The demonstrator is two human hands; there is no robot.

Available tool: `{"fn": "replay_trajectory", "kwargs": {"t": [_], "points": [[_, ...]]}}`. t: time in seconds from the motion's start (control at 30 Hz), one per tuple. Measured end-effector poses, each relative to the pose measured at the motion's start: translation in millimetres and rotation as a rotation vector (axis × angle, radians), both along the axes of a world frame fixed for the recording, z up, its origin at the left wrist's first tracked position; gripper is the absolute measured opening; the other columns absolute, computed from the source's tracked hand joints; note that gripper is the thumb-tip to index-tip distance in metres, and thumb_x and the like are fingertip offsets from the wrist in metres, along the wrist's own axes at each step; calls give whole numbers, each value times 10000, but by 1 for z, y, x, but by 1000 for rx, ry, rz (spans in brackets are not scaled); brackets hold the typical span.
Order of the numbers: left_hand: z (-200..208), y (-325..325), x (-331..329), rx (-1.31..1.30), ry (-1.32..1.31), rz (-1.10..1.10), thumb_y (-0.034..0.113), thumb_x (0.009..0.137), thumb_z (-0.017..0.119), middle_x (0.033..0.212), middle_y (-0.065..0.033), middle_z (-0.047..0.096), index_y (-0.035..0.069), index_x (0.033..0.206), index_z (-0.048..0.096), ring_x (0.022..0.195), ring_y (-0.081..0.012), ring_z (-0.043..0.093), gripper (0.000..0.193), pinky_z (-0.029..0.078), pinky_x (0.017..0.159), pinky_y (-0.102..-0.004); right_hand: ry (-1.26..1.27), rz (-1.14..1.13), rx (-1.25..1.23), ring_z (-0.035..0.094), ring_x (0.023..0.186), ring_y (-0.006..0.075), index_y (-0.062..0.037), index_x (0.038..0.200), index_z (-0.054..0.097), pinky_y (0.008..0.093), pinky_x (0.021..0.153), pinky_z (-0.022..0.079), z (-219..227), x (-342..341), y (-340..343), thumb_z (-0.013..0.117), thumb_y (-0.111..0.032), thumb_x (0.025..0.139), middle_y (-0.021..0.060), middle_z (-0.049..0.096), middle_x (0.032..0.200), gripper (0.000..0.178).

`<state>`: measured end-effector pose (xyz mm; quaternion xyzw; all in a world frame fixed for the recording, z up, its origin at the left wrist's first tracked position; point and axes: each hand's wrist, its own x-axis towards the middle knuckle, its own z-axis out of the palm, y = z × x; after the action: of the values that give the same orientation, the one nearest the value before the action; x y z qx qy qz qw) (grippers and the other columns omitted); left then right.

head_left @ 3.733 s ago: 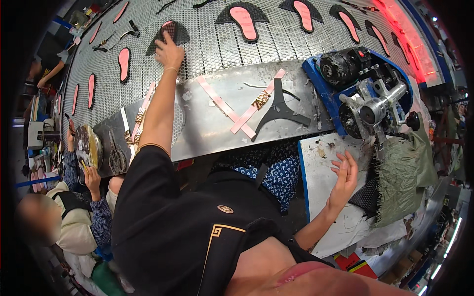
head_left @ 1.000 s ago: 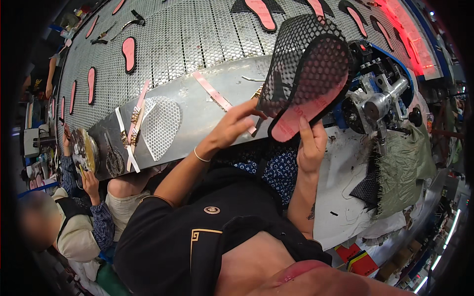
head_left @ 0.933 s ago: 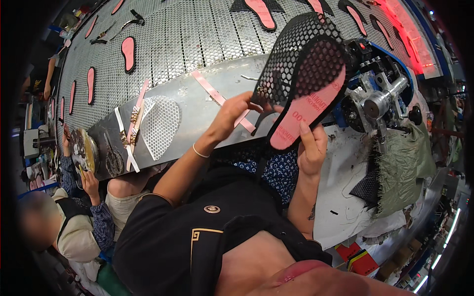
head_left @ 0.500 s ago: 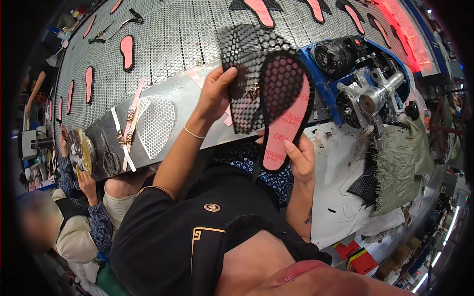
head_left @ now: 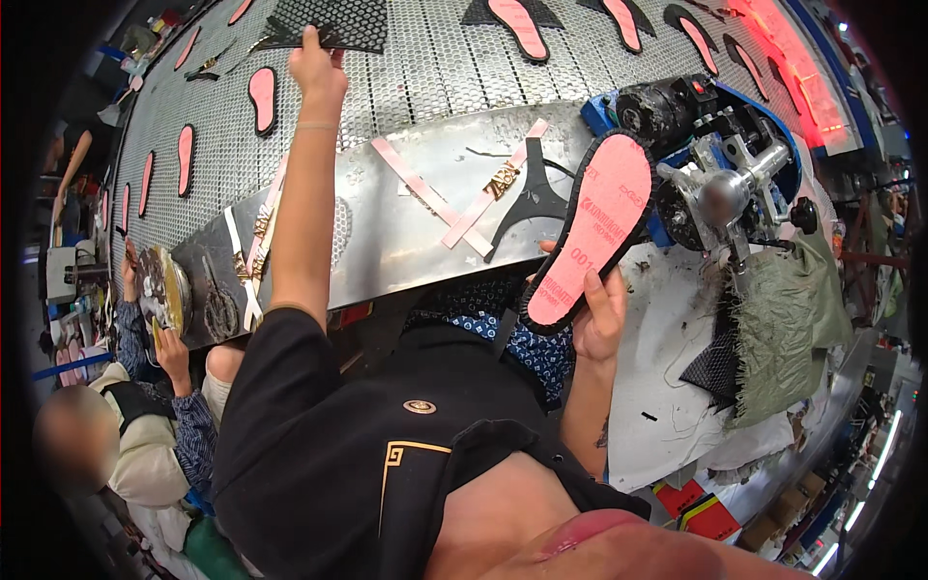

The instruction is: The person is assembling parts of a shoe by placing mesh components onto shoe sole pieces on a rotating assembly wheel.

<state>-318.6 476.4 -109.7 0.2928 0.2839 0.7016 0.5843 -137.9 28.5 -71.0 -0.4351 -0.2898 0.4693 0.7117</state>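
My left hand (head_left: 319, 75) is stretched far forward over the conveyor, its fingers closed on the near edge of a piece of black mesh (head_left: 333, 27). I cannot tell whether the mesh rests on the belt. My right hand (head_left: 599, 314) grips the heel end of a pink insole (head_left: 604, 217) with a black gathered rim, thumb on the printed pink face and fingers mostly hidden behind. Beyond it, on the metal ledge (head_left: 387, 232), lie pale pink straps with a gold ornament (head_left: 503, 179) and a flat black forked piece (head_left: 532, 198).
A blue-based machine with metal rollers (head_left: 725, 193) stands right of the insole. Several pink soles (head_left: 262, 100) lie on the grey slatted conveyor (head_left: 387, 92). Scissors (head_left: 220, 300) are on the ledge at left, where another person's hand (head_left: 174, 360) works. A white tabletop (head_left: 657, 387) is at right.
My left hand has carried the black mesh away from the insole, forward and left over the conveyor. The insole's full pink face, the straps and the forked piece now show.
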Motion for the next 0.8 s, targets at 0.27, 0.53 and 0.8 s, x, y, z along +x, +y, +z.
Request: {"fn": "replay_trajectory", "kwargs": {"t": [0.27,0.53,0.8], "points": [[-79,-44,29,-87,862,-162,157,882,614,951,-85,644,-4,1202,568,835,-154,590,360,480,701,-309,-57,-79,-50,642,982,261,66,1282,424,355,880,508,-15,-4,7,469,-230,985,270,592,1193,422],[-49,-149,26,250,1081,-207,87,869,549,1092,-66,676,30,1120,657,997,-154,633,280,490,856,-301,-103,-145,-168,535,1042,115,35,1206,524,273,937,407,-34,-3,19,553,-150,972,68,600,1138,299],[-99,46,-64,749,1788,162,78,797,606,1231,-165,583,48,1210,575,1141,-346,542,415,390,1024,-420,-86,1,-186,545,1085,140,41,1267,490,287,962,407,-48,-7,15,569,-140,956,90,592,1188,369]]}}
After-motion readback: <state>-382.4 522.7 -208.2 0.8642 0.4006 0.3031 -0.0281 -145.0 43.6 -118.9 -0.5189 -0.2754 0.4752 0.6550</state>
